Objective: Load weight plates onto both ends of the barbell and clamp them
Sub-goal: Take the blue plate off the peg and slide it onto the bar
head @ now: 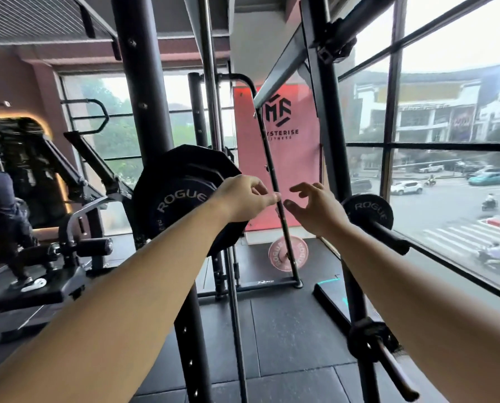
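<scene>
Between the dark rack uprights [147, 112], 2 bare arms reach forward. The left hand [243, 197] curls just in front of the stacked black plates [181, 193]; I cannot tell if it pinches anything. The right hand [315, 209] is loosely spread and empty, probably ready to help clamp. The barbell end is hidden. 1 small plate [368, 210] waits on a peg [388, 237].

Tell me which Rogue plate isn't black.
The pink plate, set lowest; the large plates at left and the small plate at right are black.
</scene>
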